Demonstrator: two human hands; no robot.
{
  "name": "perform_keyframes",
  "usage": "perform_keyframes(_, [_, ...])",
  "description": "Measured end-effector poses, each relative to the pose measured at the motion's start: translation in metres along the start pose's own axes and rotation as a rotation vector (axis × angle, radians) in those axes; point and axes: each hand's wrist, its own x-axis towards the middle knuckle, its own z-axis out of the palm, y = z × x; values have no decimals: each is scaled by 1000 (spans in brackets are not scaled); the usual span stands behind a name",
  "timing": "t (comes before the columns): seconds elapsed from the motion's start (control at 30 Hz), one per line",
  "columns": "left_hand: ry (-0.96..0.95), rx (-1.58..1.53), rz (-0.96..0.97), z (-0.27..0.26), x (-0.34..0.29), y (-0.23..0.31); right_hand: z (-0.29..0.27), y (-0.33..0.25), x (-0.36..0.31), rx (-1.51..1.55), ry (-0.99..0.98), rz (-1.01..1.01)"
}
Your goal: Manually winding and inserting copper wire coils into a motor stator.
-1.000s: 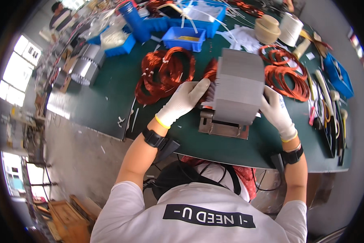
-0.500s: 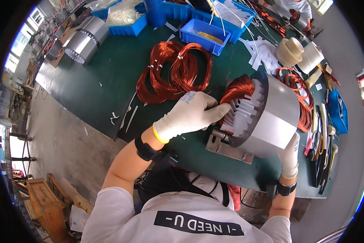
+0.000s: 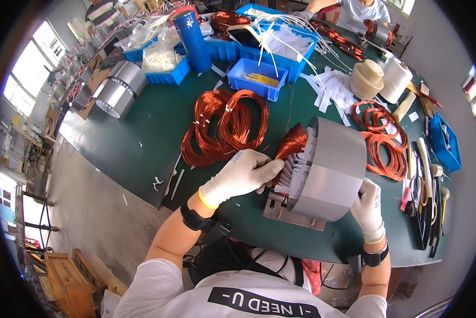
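A grey metal stator core (image 3: 331, 175) lies on its side on a metal stand (image 3: 291, 213), with white paper liners (image 3: 301, 172) sticking out of its slots. A thick bundle of red-brown copper wire (image 3: 292, 142) comes out of its left end. Gloved in white, my left hand (image 3: 243, 176) pinches at the copper wire beside the liners; the fingertips partly hide the strands there. My right hand (image 3: 368, 209), also gloved, is at the core's right end with its fingers bent, and the core hides the fingertips.
Copper wire coils (image 3: 222, 127) lie behind my left hand, and more coils (image 3: 384, 151) to the right. Farther back stand blue bins (image 3: 256, 79), a blue cylinder (image 3: 192, 42) and twine spools (image 3: 366, 79). Scissors (image 3: 418, 188) and other tools lie right. Another person (image 3: 362, 16) sits across the table.
The view has tilted up, showing more of the far table. The core looks turned slightly, and more of my right hand shows at its right end. My left hand stays by the wire.
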Motion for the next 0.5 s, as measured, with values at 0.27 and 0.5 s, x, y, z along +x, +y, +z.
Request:
perform_keyframes(0.27, [290, -272, 366, -36, -45, 42, -4, -9, 0, -59, 6, -28])
perform_keyframes(0.5, [323, -242, 1081, 15, -139, 147, -6, -18, 0, -21, 5, -82])
